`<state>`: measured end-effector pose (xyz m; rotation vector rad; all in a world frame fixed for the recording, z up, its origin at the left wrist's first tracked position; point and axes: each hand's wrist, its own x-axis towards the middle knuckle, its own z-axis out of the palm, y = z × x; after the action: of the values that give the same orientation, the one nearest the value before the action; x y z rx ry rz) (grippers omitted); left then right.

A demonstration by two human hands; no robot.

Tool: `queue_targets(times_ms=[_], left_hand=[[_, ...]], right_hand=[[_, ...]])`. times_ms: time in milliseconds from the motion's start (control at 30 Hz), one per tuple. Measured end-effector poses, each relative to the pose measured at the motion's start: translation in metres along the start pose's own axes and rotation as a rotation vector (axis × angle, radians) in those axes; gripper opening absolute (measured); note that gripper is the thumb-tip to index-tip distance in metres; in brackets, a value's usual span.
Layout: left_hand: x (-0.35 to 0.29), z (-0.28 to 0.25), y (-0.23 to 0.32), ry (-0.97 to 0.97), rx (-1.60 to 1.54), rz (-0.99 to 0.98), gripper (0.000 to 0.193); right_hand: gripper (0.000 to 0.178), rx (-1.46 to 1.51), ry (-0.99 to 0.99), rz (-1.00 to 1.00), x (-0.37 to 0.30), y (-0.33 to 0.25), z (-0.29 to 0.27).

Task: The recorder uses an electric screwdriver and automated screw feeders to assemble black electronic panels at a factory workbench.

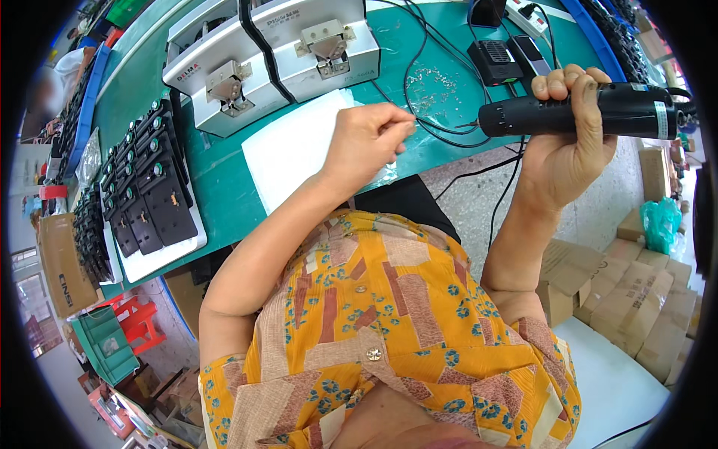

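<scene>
My right hand (568,150) is wrapped round a black electric screwdriver (628,111), held level above the bench's edge with its bit pointing left. To its left, my left hand (366,142) is closed in a pinch, thumb against forefinger, over the edge of a white sheet (288,146). Whatever lies between those fingertips is too small to make out. The bit ends a short way from the pinched fingers, apart from them. Beyond both hands, many small screws (434,90) are scattered on the green bench top (389,45).
Two white machines with metal latches (277,63) stand at the back. Left are rows of black plastic parts (142,172) on a white board. Black cables (407,75) run across the bench near a black power box (493,61). Cardboard boxes (628,299) are stacked at right.
</scene>
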<state>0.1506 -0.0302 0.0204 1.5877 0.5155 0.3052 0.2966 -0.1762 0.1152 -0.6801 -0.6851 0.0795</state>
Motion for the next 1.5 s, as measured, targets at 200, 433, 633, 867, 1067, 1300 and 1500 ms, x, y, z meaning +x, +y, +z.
queue_targets(times_ms=[200, 433, 633, 867, 1067, 1300, 1500], left_hand=[[0.054, 0.009, -0.001, 0.071, 0.503, 0.587, 0.014], [0.077, 0.014, 0.006, 0.071, 0.7, 0.659, 0.015], [0.069, 0.008, 0.011, 0.075, 0.565, 0.495, 0.013], [0.019, 0.002, -0.007, 0.111, 0.685, 0.589, 0.01], [0.01, 0.006, -0.016, 0.141, 0.836, 0.656, 0.01], [-0.018, -0.011, -0.005, 0.294, 0.768, 0.758, 0.021], [-0.071, -0.06, -0.012, 0.382, 0.919, 0.64, 0.044]], right_hand=[[0.026, -0.076, 0.025, -0.049, -0.006, 0.012, -0.006], [0.031, -0.124, 0.085, -0.06, -0.007, 0.012, -0.016], [0.036, -0.173, 0.007, -0.002, -0.013, 0.013, -0.02], [0.049, -0.089, -0.178, 0.101, -0.024, 0.013, -0.016], [0.056, -0.024, -0.251, 0.181, -0.026, 0.02, -0.008], [0.055, 0.107, -0.312, 0.201, -0.012, 0.033, -0.008], [0.064, 0.256, -0.354, 0.168, 0.003, 0.051, 0.026]])
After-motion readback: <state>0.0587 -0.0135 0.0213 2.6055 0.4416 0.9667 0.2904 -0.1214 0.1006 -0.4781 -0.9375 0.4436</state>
